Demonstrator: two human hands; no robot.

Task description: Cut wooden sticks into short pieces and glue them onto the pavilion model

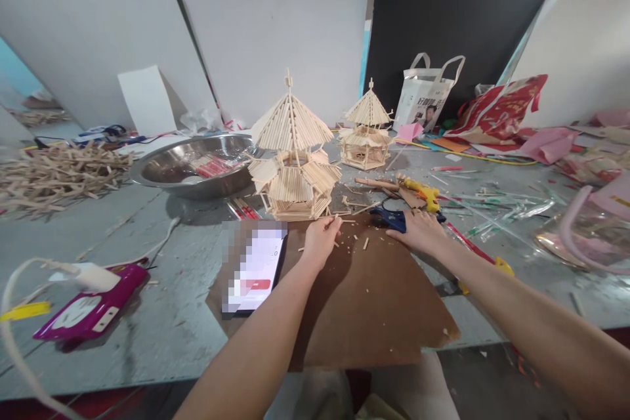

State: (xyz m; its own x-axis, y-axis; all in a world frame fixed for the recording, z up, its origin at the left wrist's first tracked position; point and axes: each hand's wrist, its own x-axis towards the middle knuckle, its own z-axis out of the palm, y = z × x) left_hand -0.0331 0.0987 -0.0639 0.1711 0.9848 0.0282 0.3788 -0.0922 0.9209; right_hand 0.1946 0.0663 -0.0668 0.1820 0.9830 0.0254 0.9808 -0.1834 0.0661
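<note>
My left hand point(321, 241) is closed in a pinch on a thin wooden stick point(347, 221), just in front of the larger pagoda model point(295, 180) built of such sticks. To the right, my right hand point(420, 231) lies over a dark blue tool point(391, 218), its fingers bent across it. Blue parts show on both sides of that hand; the tool's exact kind is partly hidden. Under both hands is a brown board point(364, 302) with small stick offcuts on it. A phone point(256, 269) with a lit screen lies left of my left forearm.
A steel basin point(197, 190) with red-and-white packets stands behind left, beside a heap of sticks point(59, 170). A smaller pagoda model point(365, 138) stands farther back. Clear plastic strips point(506, 210) and a yellow-handled tool point(423, 193) lie right. A purple power bank point(93, 305) lies left.
</note>
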